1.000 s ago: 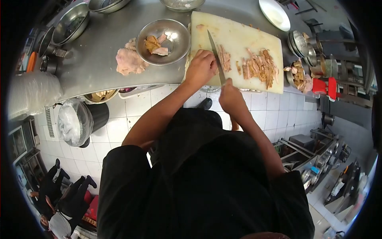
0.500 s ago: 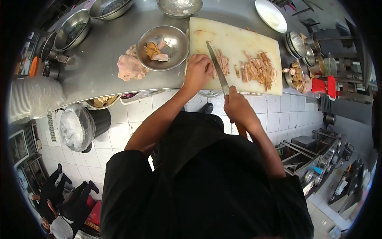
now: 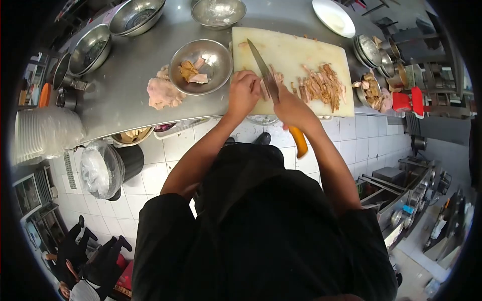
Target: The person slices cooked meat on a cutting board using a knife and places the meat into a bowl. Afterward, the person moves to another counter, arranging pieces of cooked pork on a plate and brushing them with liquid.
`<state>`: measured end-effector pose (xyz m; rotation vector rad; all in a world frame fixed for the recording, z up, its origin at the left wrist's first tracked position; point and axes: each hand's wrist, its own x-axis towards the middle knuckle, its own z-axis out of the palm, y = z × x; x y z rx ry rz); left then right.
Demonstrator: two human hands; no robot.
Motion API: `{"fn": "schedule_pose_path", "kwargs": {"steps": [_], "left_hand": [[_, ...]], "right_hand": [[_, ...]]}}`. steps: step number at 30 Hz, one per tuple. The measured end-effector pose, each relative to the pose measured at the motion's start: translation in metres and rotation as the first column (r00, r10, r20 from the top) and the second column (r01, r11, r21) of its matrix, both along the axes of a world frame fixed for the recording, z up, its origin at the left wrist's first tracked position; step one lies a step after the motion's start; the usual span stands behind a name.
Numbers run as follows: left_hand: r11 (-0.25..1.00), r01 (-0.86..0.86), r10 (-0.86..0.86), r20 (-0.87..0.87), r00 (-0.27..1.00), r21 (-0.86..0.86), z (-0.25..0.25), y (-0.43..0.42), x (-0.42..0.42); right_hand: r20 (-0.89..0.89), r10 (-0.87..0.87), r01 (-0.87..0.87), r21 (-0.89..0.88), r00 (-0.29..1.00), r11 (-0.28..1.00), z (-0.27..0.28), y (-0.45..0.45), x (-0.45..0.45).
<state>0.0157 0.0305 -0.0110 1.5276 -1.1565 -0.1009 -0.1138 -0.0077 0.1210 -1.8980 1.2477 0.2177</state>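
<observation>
Our right hand grips the knife, upper centre of frame. Our left hand curls left of it; can't tell its hold.

Passage over cutting board: right of knife (blade slanting far-left), beyond meat strips; steel bowl bars left side.

Black top with short, loose, wide-ended sleeves; dark, round-toed shoe.
</observation>
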Motion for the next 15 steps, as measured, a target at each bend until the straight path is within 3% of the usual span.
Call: {"fn": "schedule_pose_path", "kwargs": {"steps": [4, 7, 11, 14, 15], "left_hand": [[1.0, -0.009, 0.009, -0.022, 1.0, -0.002, 0.002, 0.002, 0.001], [1.0, -0.008, 0.008, 0.017, 1.0, -0.009, 0.002, 0.001, 0.0], [0.996, 0.079, -0.081, 0.042, 0.996, 0.032, 0.001, 0.002, -0.003], [0.994, 0.092, -0.096, 0.058, 0.994, 0.066, 0.001, 0.004, -0.002], [0.991, 0.11, -0.115, 0.071, 0.991, 0.076, 0.003, 0.002, -0.002]], "right_hand": [[-0.064, 0.015, -0.016, -0.007, 0.998, 1.0, -0.002, 0.029, -0.024], [0.005, 0.057, -0.055, -0.163, 0.998, 0.985, -0.03, 0.035, -0.032], [-0.007, 0.052, -0.052, -0.169, 0.999, 0.984, -0.037, 0.038, -0.03], [-0.037, -0.019, 0.017, -0.071, 0.999, 0.997, -0.04, 0.034, -0.02], [-0.016, 0.033, -0.035, -0.177, 0.999, 0.984, -0.055, 0.027, -0.014]]}}
